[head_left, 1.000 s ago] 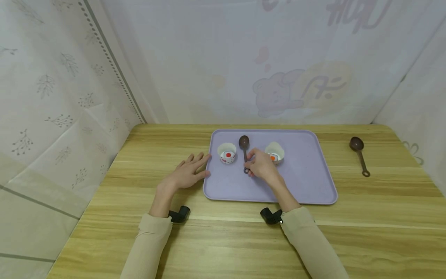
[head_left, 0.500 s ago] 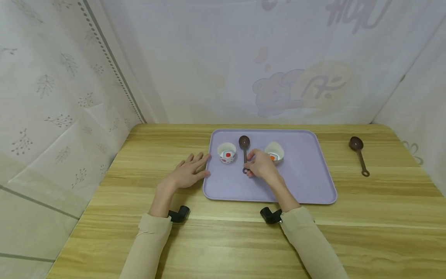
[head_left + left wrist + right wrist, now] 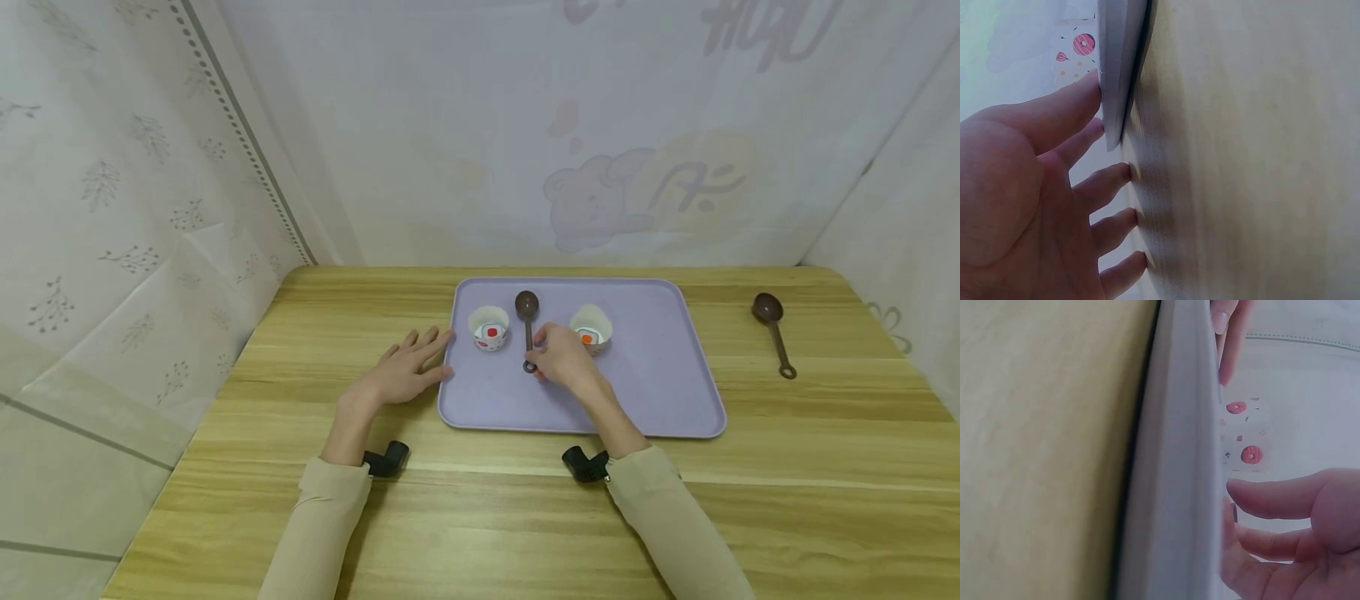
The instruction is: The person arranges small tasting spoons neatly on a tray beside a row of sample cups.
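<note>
My right hand [image 3: 566, 358] pinches the lower handle of a brown measuring spoon [image 3: 527, 307] on a lilac tray [image 3: 645, 392]. Its thumb [image 3: 1266, 499] and curled fingers meet near the handle's ring end, and the fingertips are partly hidden behind the tray edge in the right wrist view. To the spoon's left stands a doughnut-print paper baking cup [image 3: 489, 329] with a red square inside; to its right, a similar cup [image 3: 591, 321] shows an orange one. My left hand [image 3: 397, 373] has its fingers spread, thumb and index at the tray's left edge, other fingertips on the table.
A second brown measuring spoon [image 3: 767, 308] lies on the wooden table [image 3: 480, 533], right of the tray. A printed white curtain [image 3: 420, 167] hangs behind the table, and more fabric hangs at both sides. Black camera mounts [image 3: 387, 459] sit at both wrists.
</note>
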### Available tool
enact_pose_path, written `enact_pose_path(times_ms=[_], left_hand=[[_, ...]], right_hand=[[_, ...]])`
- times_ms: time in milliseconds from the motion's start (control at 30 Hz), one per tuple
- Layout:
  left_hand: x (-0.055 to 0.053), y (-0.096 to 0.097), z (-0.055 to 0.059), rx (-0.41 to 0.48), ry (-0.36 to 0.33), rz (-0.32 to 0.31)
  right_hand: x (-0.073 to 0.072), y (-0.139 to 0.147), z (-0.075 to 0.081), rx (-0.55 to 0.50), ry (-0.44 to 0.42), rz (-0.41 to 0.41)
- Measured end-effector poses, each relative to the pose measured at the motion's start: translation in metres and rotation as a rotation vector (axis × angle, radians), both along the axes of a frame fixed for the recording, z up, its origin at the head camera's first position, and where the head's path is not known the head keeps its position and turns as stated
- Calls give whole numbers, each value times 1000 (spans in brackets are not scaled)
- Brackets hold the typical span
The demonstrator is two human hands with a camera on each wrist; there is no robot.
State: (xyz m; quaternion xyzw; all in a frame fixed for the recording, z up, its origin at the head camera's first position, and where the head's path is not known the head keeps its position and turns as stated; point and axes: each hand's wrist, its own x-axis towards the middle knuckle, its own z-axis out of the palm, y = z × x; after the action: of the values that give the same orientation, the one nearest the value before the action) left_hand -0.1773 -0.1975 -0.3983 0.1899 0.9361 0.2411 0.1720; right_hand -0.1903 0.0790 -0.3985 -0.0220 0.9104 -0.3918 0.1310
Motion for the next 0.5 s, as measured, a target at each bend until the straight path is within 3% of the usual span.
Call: enact_pose_path(times_ms=[167, 500], left_hand=[[0, 0, 0, -2, -4, -1], [0, 1, 0, 0, -6, -1]], right_hand=[[3, 1, 4, 78, 14, 28], [7, 3, 7, 88, 18, 40]])
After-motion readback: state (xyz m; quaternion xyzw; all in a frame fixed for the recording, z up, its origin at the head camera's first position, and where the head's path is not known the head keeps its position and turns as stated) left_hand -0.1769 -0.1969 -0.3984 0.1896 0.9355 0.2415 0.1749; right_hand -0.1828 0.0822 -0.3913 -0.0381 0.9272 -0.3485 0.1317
